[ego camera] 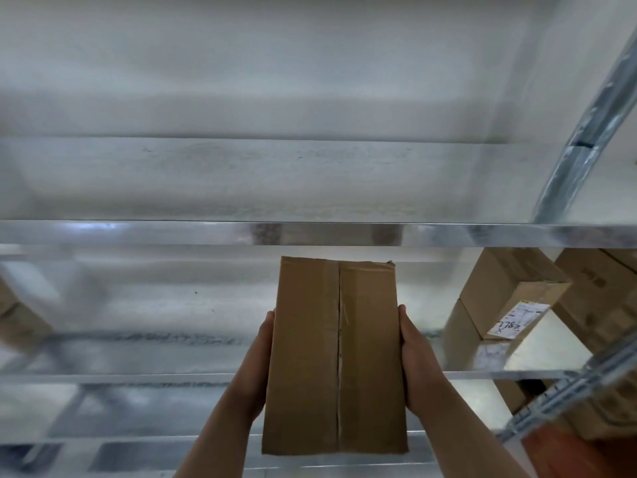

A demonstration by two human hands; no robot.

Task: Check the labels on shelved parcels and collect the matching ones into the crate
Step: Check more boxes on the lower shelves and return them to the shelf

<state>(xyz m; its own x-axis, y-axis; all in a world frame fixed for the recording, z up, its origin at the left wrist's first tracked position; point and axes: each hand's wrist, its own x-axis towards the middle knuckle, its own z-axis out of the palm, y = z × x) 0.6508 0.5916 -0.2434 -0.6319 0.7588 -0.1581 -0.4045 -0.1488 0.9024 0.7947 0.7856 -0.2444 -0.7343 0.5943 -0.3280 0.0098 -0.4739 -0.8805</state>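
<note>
Fingers of left hand (pixel 256 370) and right hand (pixel 418 367) clamp the cardboard parcel (pixel 336 357) by its long sides.

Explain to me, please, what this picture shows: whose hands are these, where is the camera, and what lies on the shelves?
No machine here: a person works with bare hands. The one picture comes from a camera worn on the head. The left hand and right hand hold a cardboard parcel by its long sides, before a metal shelf rack. Its visible face shows a seam, no label. At right, stacked boxes stand on a shelf; one bears a white label with handwriting. A blurred box shows at the left edge.
</note>
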